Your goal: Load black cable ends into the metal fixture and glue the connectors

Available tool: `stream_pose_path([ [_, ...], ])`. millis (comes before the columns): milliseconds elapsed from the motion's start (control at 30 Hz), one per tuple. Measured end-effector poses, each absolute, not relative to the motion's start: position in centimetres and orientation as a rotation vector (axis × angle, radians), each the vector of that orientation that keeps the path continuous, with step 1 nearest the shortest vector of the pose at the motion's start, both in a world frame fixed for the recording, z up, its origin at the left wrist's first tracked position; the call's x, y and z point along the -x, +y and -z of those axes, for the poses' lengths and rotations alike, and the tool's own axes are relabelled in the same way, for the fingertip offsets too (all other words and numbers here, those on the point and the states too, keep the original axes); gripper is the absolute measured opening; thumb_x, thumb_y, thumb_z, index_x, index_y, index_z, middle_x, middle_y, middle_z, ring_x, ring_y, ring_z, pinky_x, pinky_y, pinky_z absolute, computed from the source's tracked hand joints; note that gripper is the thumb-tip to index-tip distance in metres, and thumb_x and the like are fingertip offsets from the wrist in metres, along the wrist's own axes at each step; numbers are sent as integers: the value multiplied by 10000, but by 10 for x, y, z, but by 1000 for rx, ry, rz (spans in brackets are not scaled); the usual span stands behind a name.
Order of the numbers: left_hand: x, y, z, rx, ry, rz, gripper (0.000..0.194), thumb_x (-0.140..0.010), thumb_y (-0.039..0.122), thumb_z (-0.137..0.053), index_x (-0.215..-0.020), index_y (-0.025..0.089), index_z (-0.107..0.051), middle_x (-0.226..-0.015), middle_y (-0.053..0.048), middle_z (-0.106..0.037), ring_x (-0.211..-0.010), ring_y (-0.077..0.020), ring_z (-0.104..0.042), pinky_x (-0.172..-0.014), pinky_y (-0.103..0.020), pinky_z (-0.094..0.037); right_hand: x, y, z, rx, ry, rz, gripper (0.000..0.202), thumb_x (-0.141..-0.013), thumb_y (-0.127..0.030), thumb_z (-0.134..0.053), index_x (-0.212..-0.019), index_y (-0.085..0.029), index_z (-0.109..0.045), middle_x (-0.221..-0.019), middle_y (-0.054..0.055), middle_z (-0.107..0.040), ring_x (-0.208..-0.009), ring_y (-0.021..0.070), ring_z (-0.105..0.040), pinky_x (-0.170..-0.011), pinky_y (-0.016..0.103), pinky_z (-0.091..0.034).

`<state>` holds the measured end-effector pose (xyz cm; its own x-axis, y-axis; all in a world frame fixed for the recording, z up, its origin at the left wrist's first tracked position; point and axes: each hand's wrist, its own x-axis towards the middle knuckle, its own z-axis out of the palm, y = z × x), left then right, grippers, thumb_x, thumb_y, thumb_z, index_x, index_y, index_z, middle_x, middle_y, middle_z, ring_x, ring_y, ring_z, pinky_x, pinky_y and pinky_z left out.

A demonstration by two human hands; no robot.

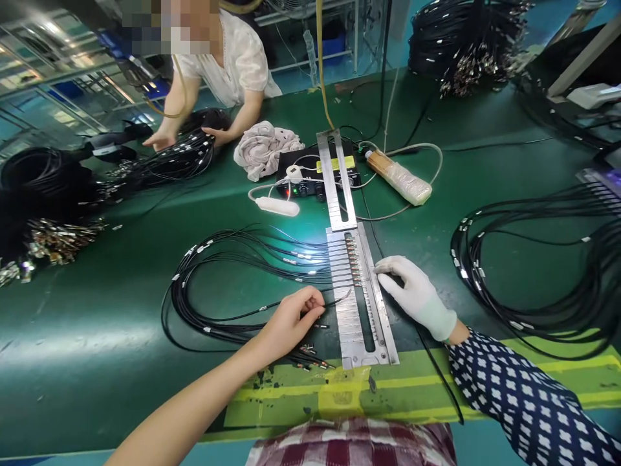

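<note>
Two hands (pixel 294 317) (pixel 414 294) flank one jig (pixel 348 323).

In mid-frame, the slotted rack (pixel 345 317) is dull-shining metal, and the cables (pixel 178 288) left of it look like smooth, slightly glossy plastic. The tabletop (pixel 97 362) looks smooth and glossy; the glove (pixel 413 291), right of centre, is matt cloth.

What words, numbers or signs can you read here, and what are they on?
None that I can read for sure.
Black box: a few pale letters on its front, too small and blurred to quote.
Yellow label on that box: too blurred to read.
White tags on the black cables: too small to tell whether anything is printed on them.
</note>
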<state>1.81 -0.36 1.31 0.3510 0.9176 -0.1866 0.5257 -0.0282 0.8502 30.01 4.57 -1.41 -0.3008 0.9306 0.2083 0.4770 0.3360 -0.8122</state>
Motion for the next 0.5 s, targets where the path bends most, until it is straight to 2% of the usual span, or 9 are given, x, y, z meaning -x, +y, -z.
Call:
stream_pose_path([
  [133, -19, 2, -12, -1695, 1284, -443, 73, -918, 241, -570, -979, 203, -583, -818, 17, -597, -766, -131, -561, -692, -233, -431, -301, 47, 15, 1215, -1920, -855, 120, -952, -232, -536, -967, -250, -654, -1058, 44, -664, -1039, 229, -609, -956, 425, -491],
  [267, 5, -2, -22, -1706, 1306, -389, 154, -979, 307, -501, -1046, 215, -605, -947, -16, -656, -858, -142, -608, -769, -246, -469, -303, 48, 17, 1224, -1937, -853, 109, -957, -250, -545, -967, -254, -653, -1058, 37, -668, -1032, 226, -610, -947, 422, -491],
  [500, 47, -28, -25, -2006, 1438, -177, 74, -939, 240, -548, -952, 204, -612, -953, -48, -628, -918, -197, -581, -798, -310, -479, -302, 51, 18, 1228, -1965, -853, 113, -954, -277, -548, -985, -255, -654, -1057, 51, -676, -1027, 251, -616, -922, 447, -506],
])
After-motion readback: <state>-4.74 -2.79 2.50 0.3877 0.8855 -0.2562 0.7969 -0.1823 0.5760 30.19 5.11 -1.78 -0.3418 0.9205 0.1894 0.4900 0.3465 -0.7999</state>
